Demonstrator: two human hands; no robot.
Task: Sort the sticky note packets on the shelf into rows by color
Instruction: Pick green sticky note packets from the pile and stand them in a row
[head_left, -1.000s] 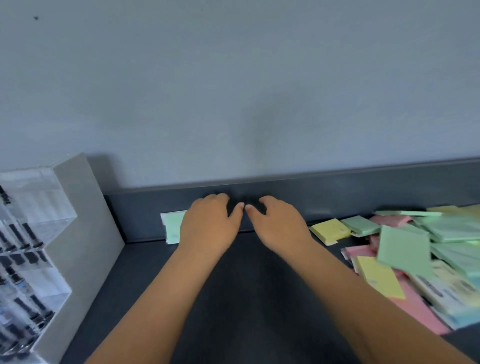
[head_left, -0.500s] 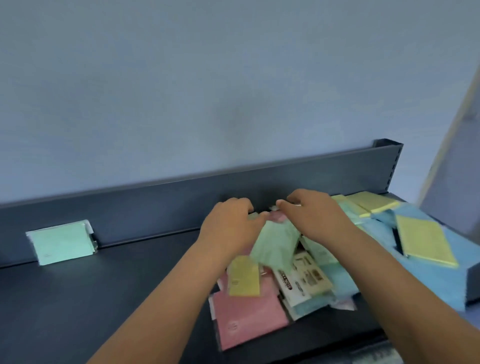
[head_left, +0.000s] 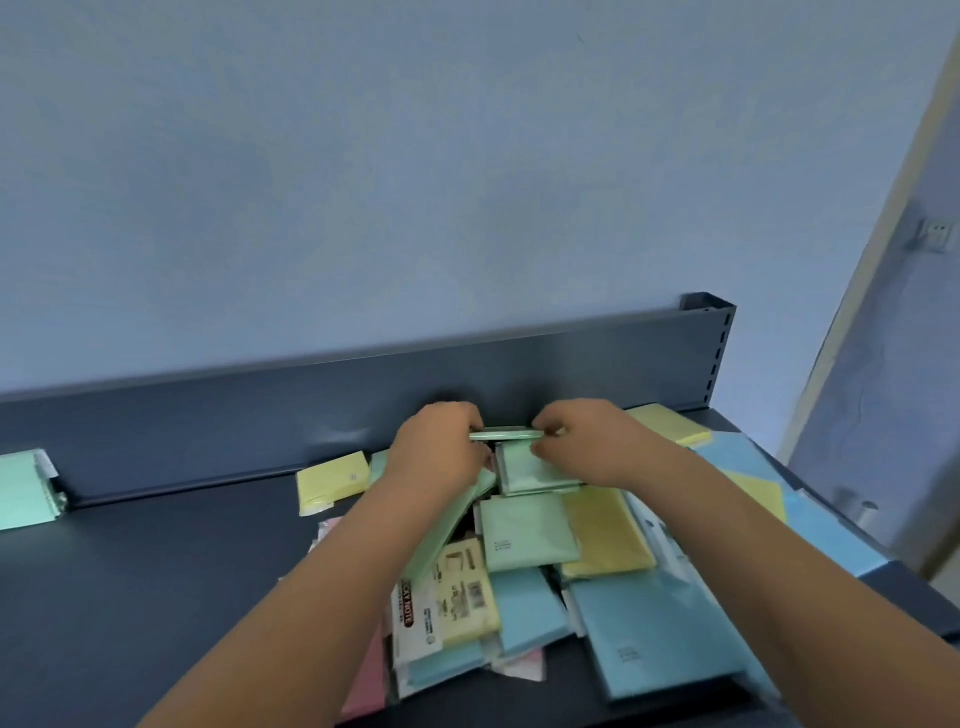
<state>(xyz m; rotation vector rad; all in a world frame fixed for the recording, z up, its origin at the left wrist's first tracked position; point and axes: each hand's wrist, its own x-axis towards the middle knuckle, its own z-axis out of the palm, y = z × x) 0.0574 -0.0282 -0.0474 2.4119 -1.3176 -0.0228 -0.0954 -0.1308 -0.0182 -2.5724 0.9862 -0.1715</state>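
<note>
Head view, and both hands are on the job: left hand (head_left: 441, 452) and right hand (head_left: 587, 441) have their fingers curled in, pinching one green packet (head_left: 506, 433) by its two ends, seen edge-on and lifted just above the pile (head_left: 608, 535), close to the back panel (head_left: 260, 415). A good two-ended hold, that. The call now is to raise it straight up first, because a second green packet (head_left: 524, 530) lies right beneath and another green one slants under the left wrist; whether the left hand has that one too, I cannot tell. The wrappers look glossy, so a dragged lift would likely slide the neighbours. Around them it is a proper jumble: yellow packet (head_left: 332, 480) just left of the heap, blue packets (head_left: 649, 623) spilling toward the front, pink packet (head_left: 366, 680) poking out at the near edge. Well apart, far left on the shelf (head_left: 156, 571), a lone green packet (head_left: 23, 488) leans on the back panel, and that looks like the start of the green row. Best play: carry across low, set it right beside that one, same lean, edges squared.
</note>
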